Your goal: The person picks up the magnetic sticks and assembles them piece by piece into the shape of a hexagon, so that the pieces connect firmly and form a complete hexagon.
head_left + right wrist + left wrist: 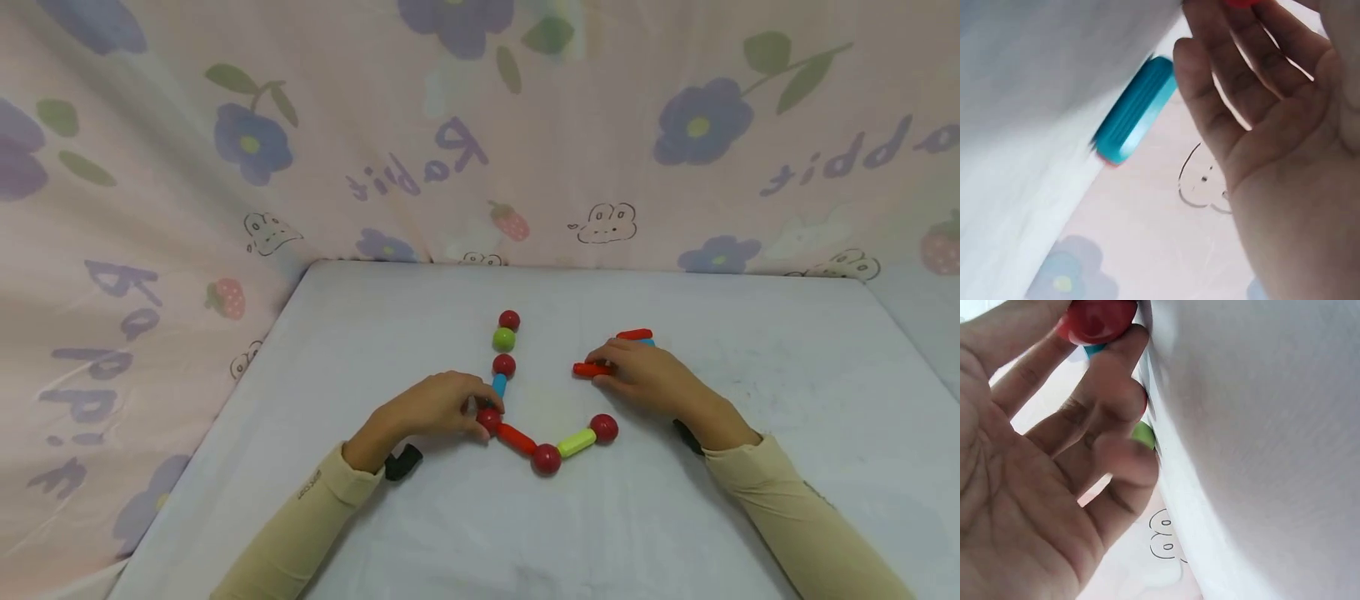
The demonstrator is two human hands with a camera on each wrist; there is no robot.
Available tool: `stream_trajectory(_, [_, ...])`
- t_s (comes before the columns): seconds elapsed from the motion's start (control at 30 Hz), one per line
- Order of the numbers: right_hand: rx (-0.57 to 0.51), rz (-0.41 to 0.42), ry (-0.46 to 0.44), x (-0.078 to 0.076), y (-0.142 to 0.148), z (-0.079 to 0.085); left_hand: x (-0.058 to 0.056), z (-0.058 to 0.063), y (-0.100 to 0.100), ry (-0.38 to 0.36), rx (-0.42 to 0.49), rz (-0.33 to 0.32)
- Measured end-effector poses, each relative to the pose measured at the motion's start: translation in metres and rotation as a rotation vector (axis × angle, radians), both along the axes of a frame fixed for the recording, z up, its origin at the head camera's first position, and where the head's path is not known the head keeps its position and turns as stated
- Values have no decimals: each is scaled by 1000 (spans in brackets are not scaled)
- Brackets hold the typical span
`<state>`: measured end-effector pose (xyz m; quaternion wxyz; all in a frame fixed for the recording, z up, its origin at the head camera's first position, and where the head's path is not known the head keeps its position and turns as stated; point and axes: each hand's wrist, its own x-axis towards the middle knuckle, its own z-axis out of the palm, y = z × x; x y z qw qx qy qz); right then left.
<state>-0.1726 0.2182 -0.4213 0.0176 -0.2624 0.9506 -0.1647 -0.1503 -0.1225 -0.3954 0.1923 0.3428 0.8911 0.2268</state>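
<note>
A chain of toy balls and rods lies on the white table. At its left bend my left hand (pixel 446 404) holds a red ball (pixel 489 419) between thumb and fingers. From that ball a blue rod (pixel 499 384) runs up to another red ball (pixel 504 365), with a green ball (pixel 504 339) farther on. A red rod (pixel 517 439) leads down to the lowest red ball (pixel 546 459), then a yellow-green rod (pixel 577 442) reaches the right end ball (pixel 603 428). My right hand (pixel 645 375) pinches a separate red rod (pixel 588 369), mostly hidden in the right wrist view.
Beyond my right hand lie a loose red rod (pixel 635 334) and a blue rod (pixel 1135 109). The white table (pixel 375 317) backs onto a printed cloth (pixel 555 150). Black wrist straps (pixel 403 462) show under the arms.
</note>
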Motion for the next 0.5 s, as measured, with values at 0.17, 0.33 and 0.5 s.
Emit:
stream_trajectory(0.17, [7, 28, -19, -6, -22, 1, -3, 3, -5, -67, -6, 3])
stream_trajectory(0.33, [-16, 59, -9, -11, -44, 2, -4, 4, -5, -50, 20, 49])
stream_trajectory(0.5, [-7, 85, 5, -14, -60, 4, -2, 8, -1, -5, 14, 35])
